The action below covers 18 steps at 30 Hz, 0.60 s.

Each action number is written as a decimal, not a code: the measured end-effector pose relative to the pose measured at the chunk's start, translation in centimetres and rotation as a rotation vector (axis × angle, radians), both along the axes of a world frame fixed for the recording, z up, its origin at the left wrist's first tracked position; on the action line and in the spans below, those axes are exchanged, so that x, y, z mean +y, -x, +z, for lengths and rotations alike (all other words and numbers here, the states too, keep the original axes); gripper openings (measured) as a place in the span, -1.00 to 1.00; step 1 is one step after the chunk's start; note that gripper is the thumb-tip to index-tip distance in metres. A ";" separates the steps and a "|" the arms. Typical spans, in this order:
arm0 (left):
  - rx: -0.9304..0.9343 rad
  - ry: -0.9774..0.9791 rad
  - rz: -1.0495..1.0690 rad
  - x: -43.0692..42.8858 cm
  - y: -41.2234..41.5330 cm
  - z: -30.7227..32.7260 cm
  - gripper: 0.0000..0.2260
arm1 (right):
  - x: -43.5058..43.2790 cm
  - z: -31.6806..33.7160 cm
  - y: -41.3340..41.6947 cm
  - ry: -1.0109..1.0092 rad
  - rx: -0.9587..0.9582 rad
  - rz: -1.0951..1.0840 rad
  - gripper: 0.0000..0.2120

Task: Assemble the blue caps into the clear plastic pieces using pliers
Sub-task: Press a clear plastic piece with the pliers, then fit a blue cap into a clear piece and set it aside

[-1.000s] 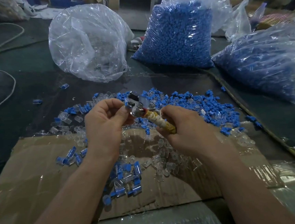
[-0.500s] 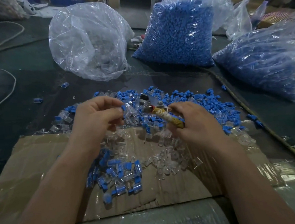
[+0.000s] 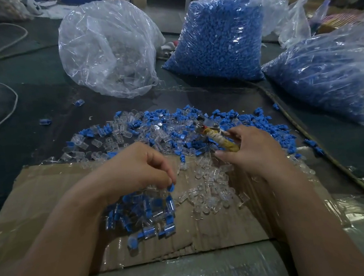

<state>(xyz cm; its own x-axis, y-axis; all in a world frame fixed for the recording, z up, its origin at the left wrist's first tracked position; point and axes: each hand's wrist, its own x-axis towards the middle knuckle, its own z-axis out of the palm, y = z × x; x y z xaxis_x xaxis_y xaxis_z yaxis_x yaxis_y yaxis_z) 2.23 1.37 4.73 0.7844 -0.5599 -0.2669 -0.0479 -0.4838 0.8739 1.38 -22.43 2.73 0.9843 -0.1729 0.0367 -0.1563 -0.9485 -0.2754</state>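
Observation:
My left hand hovers over a heap of assembled pieces, clear bodies with blue caps, on the cardboard sheet. Its fingertips pinch one capped piece just above that heap. My right hand grips the pliers by their tape-wrapped handles, jaws pointing up-left over the loose pile. Loose blue caps and clear plastic pieces lie mixed across the table and cardboard between and beyond my hands.
A clear bag of clear pieces stands at the back left. Two bags of blue caps stand at back centre and right. A white cable loops at the left. A cord runs along the right.
My left hand has come down and toward me from the pliers' jaws to the heap of assembled pieces, carrying a capped piece. My right hand with the pliers has shifted right.

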 end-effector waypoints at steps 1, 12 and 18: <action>0.010 -0.015 -0.019 0.0 0.0 -0.1 -0.86 | 0.0 0.0 0.0 -0.002 0.007 -0.006 -0.42; -0.361 0.092 0.428 -0.8 -0.5 -1.3 -0.84 | 0.1 -0.2 0.0 -0.023 0.115 -0.061 -0.38; -0.610 -0.149 0.309 -2.5 0.0 -2.2 -0.85 | 0.3 -0.3 0.1 0.008 0.148 -0.052 -0.24</action>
<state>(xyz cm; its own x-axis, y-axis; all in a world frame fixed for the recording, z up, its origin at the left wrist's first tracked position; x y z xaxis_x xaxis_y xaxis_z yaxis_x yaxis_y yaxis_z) 2.18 -1.12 2.50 0.9360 -0.2787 0.2152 -0.3498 -0.6670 0.6579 1.27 -22.16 2.47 0.9688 -0.2239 -0.1063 -0.2434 -0.9402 -0.2381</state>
